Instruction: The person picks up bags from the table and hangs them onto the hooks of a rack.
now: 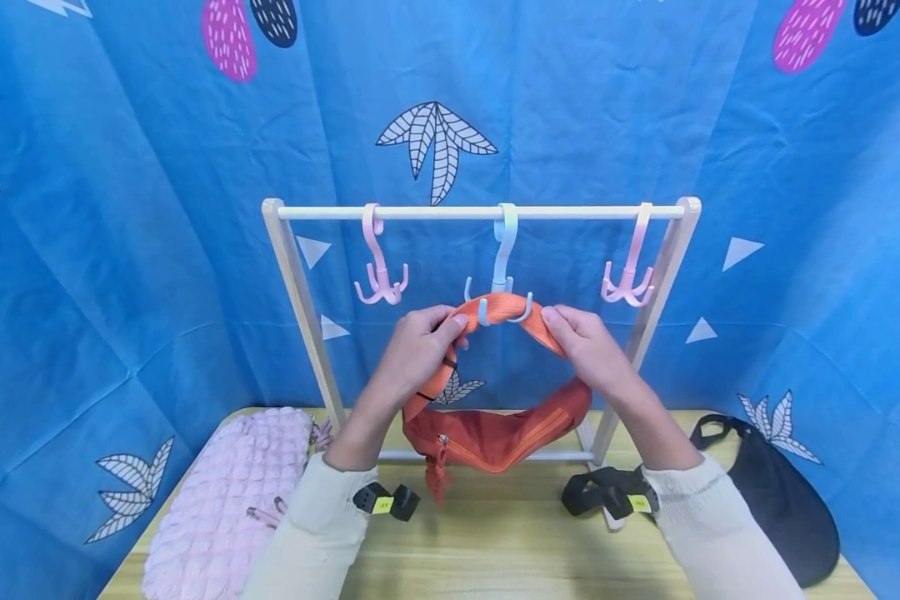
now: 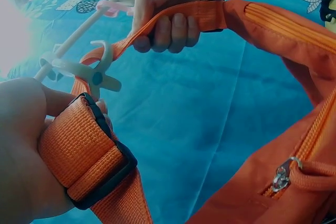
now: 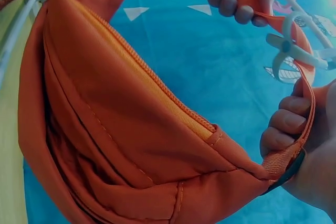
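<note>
An orange crossbody bag [image 1: 495, 437] hangs from its webbing strap [image 1: 504, 307] between my two hands. My left hand [image 1: 418, 346] grips the strap on one side, close to a black slider buckle [image 2: 123, 174]. On the other side my right hand [image 1: 588, 346] pinches the strap, its fingers curled round the webbing in the left wrist view. The raised middle of the strap lies at the prongs of a light blue hook [image 1: 504, 250], with prongs in front of it and behind it. A zipper pull [image 2: 283, 174] with an orange cord dangles from the bag.
A wooden rack's white bar [image 1: 435, 213] carries the hooks, with a pink hook [image 1: 380, 275] to the left and another pink hook [image 1: 630, 275] to the right. A quilted pink bag [image 1: 228, 500] lies at left and a black bag [image 1: 783, 500] at right on the wooden table [image 1: 487, 542].
</note>
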{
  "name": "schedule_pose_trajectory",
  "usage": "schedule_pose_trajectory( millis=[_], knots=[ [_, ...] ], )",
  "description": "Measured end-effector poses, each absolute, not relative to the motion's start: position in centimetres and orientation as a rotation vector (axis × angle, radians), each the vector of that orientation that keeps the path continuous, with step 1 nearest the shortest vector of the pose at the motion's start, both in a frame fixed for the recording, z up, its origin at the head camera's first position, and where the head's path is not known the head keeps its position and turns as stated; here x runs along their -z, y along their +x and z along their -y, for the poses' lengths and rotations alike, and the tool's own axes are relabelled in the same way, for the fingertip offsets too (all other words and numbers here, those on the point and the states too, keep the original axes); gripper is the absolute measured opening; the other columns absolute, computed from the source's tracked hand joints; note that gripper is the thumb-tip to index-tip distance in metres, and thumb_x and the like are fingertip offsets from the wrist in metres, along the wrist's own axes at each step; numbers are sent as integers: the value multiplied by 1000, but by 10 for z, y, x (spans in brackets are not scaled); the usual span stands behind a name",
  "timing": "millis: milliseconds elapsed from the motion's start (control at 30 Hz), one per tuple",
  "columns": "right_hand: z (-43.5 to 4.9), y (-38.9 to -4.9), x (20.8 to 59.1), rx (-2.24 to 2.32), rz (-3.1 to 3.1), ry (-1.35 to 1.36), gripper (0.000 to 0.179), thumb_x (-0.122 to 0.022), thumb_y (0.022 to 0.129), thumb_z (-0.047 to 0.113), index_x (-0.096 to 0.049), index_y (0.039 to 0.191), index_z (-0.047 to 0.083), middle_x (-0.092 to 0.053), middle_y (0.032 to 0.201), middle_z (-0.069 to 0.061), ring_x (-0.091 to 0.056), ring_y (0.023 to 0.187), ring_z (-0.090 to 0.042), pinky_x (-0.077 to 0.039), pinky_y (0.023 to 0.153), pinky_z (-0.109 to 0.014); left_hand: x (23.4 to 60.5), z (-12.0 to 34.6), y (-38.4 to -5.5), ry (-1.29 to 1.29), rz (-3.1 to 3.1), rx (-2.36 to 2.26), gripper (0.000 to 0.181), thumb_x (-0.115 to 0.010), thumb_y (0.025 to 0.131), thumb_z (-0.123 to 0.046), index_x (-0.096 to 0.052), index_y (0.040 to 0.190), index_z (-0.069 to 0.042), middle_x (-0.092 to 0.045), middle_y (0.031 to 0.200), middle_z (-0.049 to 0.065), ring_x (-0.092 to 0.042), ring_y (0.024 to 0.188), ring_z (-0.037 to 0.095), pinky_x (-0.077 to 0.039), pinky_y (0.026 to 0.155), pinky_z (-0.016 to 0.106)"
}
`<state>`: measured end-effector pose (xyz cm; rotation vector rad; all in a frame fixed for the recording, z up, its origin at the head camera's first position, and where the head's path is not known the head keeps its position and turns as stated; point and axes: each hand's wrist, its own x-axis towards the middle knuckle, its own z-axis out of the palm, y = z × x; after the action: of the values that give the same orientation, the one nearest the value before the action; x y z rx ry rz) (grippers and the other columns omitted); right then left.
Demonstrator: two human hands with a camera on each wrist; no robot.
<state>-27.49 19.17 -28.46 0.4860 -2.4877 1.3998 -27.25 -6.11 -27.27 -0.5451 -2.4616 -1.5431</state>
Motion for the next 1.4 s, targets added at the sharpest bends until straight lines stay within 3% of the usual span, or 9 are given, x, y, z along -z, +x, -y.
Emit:
schedule_pose_trajectory(
  millis=[100,400,833,1133,1400],
  knots=[
    [-191,-274,291,-1427,2459,465,41,-48,110,35,-61,90,2,-46,70,-4,-50,70,-22,-42,68,-29,278,61,-273,-569,2428,1541,26,-57,105,-29,-74,97,-11,-67,80,7,-61,69,21,-52,67,32],
    [-195,-271,307,-1429,2366,384,37,-54,108,35,-72,122,6,-60,89,-11,-57,89,-24,-48,75,-27,295,63,-270,-536,2287,1507,22,-72,98,-32,-80,110,-14,-67,74,5,-65,71,20,-55,65,31],
    [-192,-261,325,-1529,2287,269,42,-64,103,39,-68,130,9,-72,113,-15,-64,95,-20,-55,79,-21,315,73,-273,-514,2187,1446,27,-77,95,-35,-81,111,-14,-73,86,5,-63,79,20,-54,66,28],
    [-188,-251,333,-1582,2282,233,45,-65,101,44,-67,135,14,-74,119,-12,-66,100,-17,-55,84,-21,325,78,-272,-462,2170,1487,28,-75,96,-37,-79,116,-17,-76,96,5,-64,84,21,-55,71,31],
    [-187,-248,347,-1585,2248,242,43,-67,101,38,-67,137,14,-71,114,-14,-62,95,-18,-54,78,-19,331,83,-271,-417,2189,1526,29,-73,97,-33,-77,121,-17,-76,106,7,-64,90,23,-55,74,33]
  ],
)
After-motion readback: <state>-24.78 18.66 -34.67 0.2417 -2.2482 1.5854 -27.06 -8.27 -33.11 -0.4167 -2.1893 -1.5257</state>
